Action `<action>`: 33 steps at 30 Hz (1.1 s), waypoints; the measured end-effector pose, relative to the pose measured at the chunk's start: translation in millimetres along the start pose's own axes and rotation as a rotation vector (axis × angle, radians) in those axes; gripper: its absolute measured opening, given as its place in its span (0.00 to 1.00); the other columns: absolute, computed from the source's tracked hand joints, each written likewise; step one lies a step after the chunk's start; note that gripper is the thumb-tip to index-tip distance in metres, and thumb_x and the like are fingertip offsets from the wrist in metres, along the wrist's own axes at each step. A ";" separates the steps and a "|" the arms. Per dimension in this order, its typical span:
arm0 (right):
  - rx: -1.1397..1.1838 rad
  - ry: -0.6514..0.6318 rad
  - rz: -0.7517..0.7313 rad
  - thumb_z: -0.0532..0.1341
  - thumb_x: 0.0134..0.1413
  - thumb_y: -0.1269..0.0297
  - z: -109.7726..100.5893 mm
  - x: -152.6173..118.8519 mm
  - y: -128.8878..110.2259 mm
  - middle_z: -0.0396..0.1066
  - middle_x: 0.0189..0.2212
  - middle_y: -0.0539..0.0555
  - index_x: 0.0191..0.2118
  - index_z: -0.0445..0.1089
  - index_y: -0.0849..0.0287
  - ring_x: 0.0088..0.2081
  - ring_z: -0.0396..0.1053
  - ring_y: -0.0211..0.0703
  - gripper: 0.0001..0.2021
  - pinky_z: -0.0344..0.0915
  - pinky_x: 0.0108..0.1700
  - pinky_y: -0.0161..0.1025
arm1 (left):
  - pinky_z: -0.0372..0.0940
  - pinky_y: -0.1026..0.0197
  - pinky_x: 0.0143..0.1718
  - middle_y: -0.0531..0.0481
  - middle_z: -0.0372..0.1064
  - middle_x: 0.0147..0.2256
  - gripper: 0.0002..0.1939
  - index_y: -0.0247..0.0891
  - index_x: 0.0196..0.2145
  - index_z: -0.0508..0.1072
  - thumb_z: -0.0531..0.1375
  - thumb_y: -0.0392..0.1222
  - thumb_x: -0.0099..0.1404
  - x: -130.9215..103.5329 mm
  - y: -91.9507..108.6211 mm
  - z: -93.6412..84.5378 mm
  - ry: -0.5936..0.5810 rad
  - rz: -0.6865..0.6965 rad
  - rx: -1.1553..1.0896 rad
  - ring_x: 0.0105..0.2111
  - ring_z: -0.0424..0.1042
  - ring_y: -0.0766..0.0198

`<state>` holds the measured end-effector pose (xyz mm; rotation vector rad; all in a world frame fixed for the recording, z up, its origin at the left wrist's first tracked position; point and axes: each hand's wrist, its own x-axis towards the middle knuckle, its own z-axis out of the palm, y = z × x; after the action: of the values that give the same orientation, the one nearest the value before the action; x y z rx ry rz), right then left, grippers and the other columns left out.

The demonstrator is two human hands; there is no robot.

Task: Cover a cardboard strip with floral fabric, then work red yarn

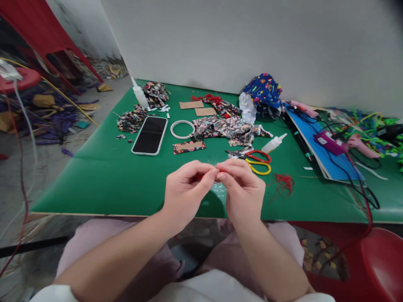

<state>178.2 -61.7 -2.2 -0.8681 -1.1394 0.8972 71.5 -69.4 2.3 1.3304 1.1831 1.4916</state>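
Note:
Above the front part of the green table, my left hand and my right hand meet fingertip to fingertip. Both are closed in a pinch on a small red thing, mostly covered by the fingers, so its kind is unclear. Just beyond my right hand lie scissors with one red and one yellow handle. A tangle of red thread is to the right of that hand. Past my left hand is a flat floral strip with a brown centre.
A phone, a tape roll, floral fabric scraps and two glue bottles, one standing and one lying, are on the table. Brown card pieces lie farther back. Glue guns with cables rest on a blue folder at right.

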 end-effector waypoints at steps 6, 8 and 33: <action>0.011 -0.019 -0.008 0.66 0.44 0.71 0.1 0.1 -0.4 0.71 0.31 0.47 0.31 0.76 0.44 0.36 0.69 0.37 0.11 0.69 0.36 0.37 | 0.59 0.69 0.23 0.54 0.69 0.24 0.05 0.38 0.27 0.75 0.60 0.39 0.59 -0.2 -2.0 0.3 -0.018 -0.023 -0.064 0.24 0.64 0.71; 0.010 -0.008 -0.006 0.66 0.44 0.71 0.2 0.2 0.4 0.71 0.31 0.47 0.31 0.76 0.45 0.35 0.69 0.36 0.10 0.69 0.35 0.36 | 0.59 0.68 0.24 0.54 0.69 0.24 0.05 0.38 0.27 0.75 0.60 0.40 0.59 -0.2 -2.7 0.8 -0.024 -0.030 -0.071 0.24 0.64 0.71; 0.068 -0.063 0.082 0.66 0.44 0.68 -12.8 15.8 5.1 0.68 0.27 0.47 0.26 0.70 0.55 0.31 0.67 0.35 0.04 0.65 0.33 0.34 | 0.55 0.68 0.19 0.54 0.67 0.23 0.07 0.37 0.26 0.73 0.60 0.41 0.58 13.3 0.2 0.9 -0.223 -0.214 -0.151 0.19 0.59 0.73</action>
<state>192.8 -46.6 -3.6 -0.8412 -1.1271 1.0314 70.6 -56.5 5.8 1.1937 1.0141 1.2205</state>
